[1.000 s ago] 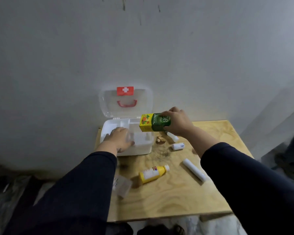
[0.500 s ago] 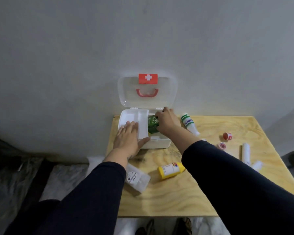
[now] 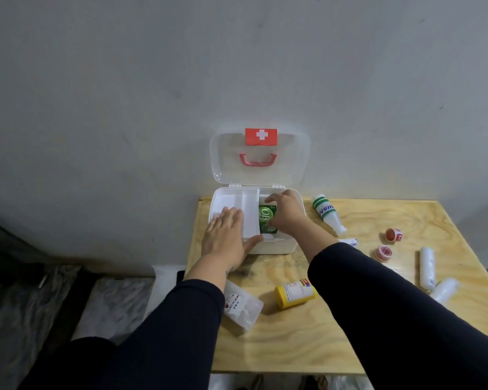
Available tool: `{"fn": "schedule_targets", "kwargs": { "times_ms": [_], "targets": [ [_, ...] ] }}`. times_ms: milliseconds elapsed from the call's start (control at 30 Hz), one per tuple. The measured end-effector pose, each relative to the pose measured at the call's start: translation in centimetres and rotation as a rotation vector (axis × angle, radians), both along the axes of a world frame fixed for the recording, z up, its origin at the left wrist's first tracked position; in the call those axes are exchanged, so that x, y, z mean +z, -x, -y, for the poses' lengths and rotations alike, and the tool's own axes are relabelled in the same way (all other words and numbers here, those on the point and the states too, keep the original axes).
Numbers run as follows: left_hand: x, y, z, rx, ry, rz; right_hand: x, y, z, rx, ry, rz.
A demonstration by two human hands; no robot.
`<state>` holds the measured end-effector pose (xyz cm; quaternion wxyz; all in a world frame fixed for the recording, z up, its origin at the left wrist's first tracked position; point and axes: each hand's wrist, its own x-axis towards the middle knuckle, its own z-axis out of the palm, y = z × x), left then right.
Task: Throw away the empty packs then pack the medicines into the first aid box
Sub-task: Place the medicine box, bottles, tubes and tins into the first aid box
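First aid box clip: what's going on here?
A person is packing medicines into the open first aid box at the table's back edge. The right hand is pressing a green pack down into the box, while the left hand lies flat on the white tray inside. A yellow bottle, a green-striped bottle and white rolls are on the table.

Both arms wear long, close-fitting sleeves of plain dark navy cloth, without markings, ending at the wrists on the near side of the first aid box. The left hand and the right hand are bare, without gloves, rings or a watch.
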<state>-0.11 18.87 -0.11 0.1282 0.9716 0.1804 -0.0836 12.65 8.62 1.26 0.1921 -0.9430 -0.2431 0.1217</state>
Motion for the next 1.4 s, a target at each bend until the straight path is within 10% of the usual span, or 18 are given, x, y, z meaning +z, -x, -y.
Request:
{"fn": "schedule_targets", "kwargs": {
  "times_ms": [533,967,1400],
  "targets": [
    [2.6,2.5,-1.6,-0.005,-0.04,-0.086,1.2,10.9,4.2,0.253,-0.144,0.043],
    [1.8,2.8,-1.3,0.036,-0.024,-0.04,-4.5,16.0,4.5,0.418,0.159,0.008],
    [2.9,0.6,-1.6,0.02,-0.014,-0.095,8.3,5.3,9.3,0.316,0.323,-0.127]
  ]
}}
